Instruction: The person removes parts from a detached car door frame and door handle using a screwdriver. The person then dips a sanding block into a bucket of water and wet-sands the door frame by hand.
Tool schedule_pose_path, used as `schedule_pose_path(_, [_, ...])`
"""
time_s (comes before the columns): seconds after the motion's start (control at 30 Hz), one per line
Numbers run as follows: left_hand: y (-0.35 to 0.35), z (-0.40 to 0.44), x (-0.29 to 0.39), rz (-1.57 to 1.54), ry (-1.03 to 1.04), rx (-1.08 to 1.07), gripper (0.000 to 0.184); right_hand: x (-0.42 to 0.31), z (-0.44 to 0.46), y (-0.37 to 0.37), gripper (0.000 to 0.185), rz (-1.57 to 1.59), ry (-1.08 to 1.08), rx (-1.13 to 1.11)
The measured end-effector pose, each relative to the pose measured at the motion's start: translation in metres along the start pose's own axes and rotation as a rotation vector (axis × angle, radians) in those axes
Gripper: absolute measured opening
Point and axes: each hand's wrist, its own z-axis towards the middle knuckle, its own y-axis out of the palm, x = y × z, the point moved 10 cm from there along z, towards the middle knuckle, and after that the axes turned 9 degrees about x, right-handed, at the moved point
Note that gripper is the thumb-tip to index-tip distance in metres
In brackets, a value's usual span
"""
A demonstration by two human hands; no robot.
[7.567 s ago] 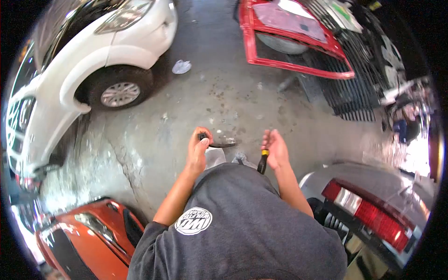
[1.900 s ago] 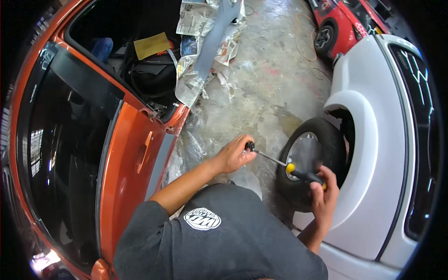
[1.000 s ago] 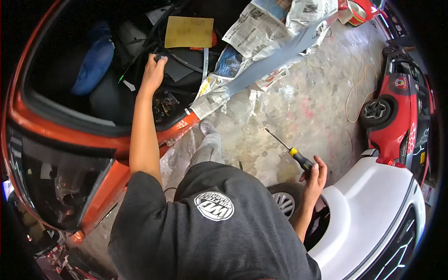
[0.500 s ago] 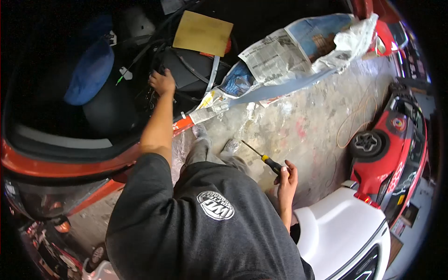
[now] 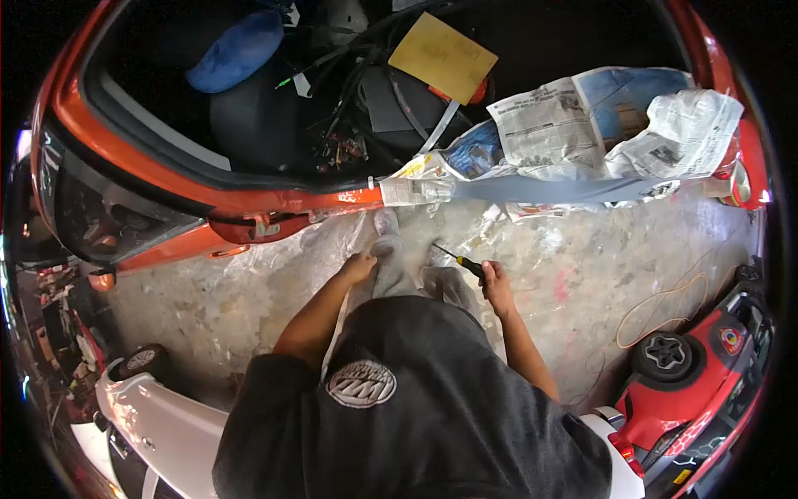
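My right hand (image 5: 497, 287) is wrapped round the black and yellow handle of a screwdriver (image 5: 471, 266), whose shaft points up and to the left over the floor. Beside my left knee is my left hand (image 5: 359, 268), its fingers curled; whether it holds anything is hidden. Ahead of both hands stands the orange car's open body (image 5: 307, 200), its sill partly covered with newspaper (image 5: 544, 125) and a grey painted strip (image 5: 557, 190). Inside lie small loose parts (image 5: 345, 150), black cables, a yellow sheet (image 5: 443, 58) and a blue item (image 5: 237, 51).
A red car (image 5: 698, 382) stands at the right, with a thin hose (image 5: 657, 309) on the floor near its wheel. White car bodywork (image 5: 179, 420) is at the lower left, and more white bodywork is at the lower right. Plastic film (image 5: 291, 249) lies below the orange sill.
My left hand has come out of the orange car's interior, down to beside my knee. My right hand still holds the screwdriver. The view has turned, and the orange car now spans the top.
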Motion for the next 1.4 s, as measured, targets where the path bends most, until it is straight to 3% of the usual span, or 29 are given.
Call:
schedule_pose_path(0.07, [-0.021, 0.014, 0.001, -0.105, -0.040, 0.103, 0.042, 0.060, 0.035, 0.025, 0.053, -0.252, -0.027, -0.037])
schedule_pose_path(0.17, [-0.054, 0.071, 0.004, -0.108, 0.078, 0.315, 0.042, 0.084, 0.039, 0.075, 0.056, -0.255, -0.119, 0.001])
schedule_pose_path(0.23, [-0.055, 0.134, -0.007, 0.084, 0.200, 0.354, 0.041, 0.126, 0.042, 0.102, 0.055, -0.394, -0.017, -0.011])
schedule_pose_path(0.27, [-0.056, 0.160, -0.010, 0.135, 0.162, 0.373, 0.040, 0.149, 0.039, 0.110, 0.055, -0.474, 0.037, -0.026])
schedule_pose_path(0.37, [-0.070, 0.255, -0.018, 0.197, 0.050, 0.434, 0.036, 0.164, 0.031, 0.128, 0.052, -0.559, 0.168, -0.107])
schedule_pose_path(0.43, [-0.082, 0.305, -0.005, 0.404, 0.209, 0.620, 0.037, 0.173, 0.026, 0.134, 0.053, -0.538, 0.158, -0.097])
schedule_pose_path(0.5, [-0.091, 0.361, -0.008, 0.480, 0.113, 0.577, 0.042, 0.177, 0.029, 0.139, 0.053, -0.527, 0.130, -0.051])
schedule_pose_path(0.57, [-0.097, 0.406, -0.011, 0.468, 0.219, 0.726, 0.047, 0.180, 0.031, 0.141, 0.052, -0.524, 0.091, 0.032])
schedule_pose_path(0.67, [-0.088, 0.462, -0.033, 0.638, 0.103, 0.641, 0.048, 0.194, 0.035, 0.147, 0.048, -0.534, 0.119, 0.045])
schedule_pose_path(0.73, [-0.088, 0.479, -0.040, 0.631, 0.174, 0.754, 0.045, 0.199, 0.036, 0.152, 0.044, -0.517, 0.227, 0.032])
schedule_pose_path(0.93, [-0.079, 0.502, -0.055, 0.861, 0.134, 0.535, 0.038, 0.193, 0.043, 0.164, 0.040, -0.487, 0.185, 0.087])
schedule_pose_path(1.03, [-0.116, 0.448, -0.017, 0.712, 0.420, 0.902, 0.033, 0.189, 0.044, 0.165, 0.041, -0.464, 0.232, 0.102])
schedule_pose_path(1.13, [-0.152, 0.414, -0.020, 0.495, 0.212, 0.814, 0.028, 0.182, 0.047, 0.168, 0.042, -0.403, 0.323, 0.079])
schedule_pose_path(1.27, [-0.188, 0.381, -0.056, -0.230, 0.133, 0.929, 0.023, 0.181, 0.048, 0.168, 0.042, -0.467, 0.297, 0.063])
schedule_pose_path(1.37, [-0.176, 0.383, -0.098, -0.954, -0.015, 0.835, 0.023, 0.175, 0.049, 0.168, 0.043, -0.478, 0.262, 0.075])
schedule_pose_path(1.4, [-0.176, 0.378, -0.098, -0.952, -0.035, 0.870, 0.023, 0.179, 0.050, 0.168, 0.044, -0.487, 0.235, 0.078])
